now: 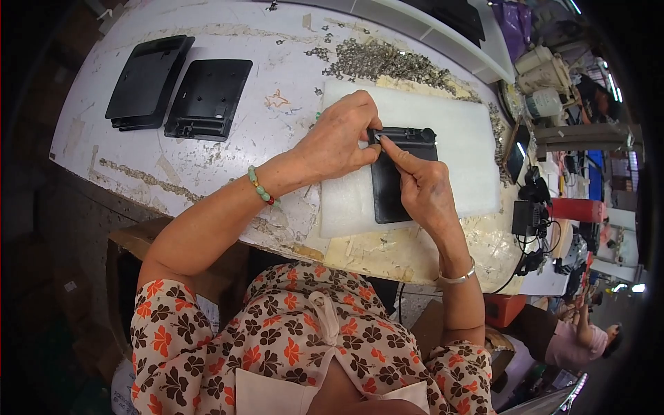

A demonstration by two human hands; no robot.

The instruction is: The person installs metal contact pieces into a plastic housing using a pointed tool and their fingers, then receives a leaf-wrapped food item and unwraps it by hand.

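A black plastic housing (394,190) lies on a white foam sheet (467,131), with a raised bar along its far edge. At the housing's far left corner, my left hand (342,135) is closed in a pinch, thumb and fingers around the corner. Whatever small piece may be between those fingertips is hidden. From the right, my right hand (427,190) reaches over the housing. Its index fingertip presses at the same corner, beside a tiny light-coloured spot, while the other fingers curl in; anything they hold is hidden.
Beyond the foam spreads a pile of small metal clips (377,61). Two stacks of similar black housings (207,97) (149,79) sit at the table's left. A black adapter with cables (529,218), a phone (517,152) and a red box (577,209) are at right. Another person (577,339) is farther right.
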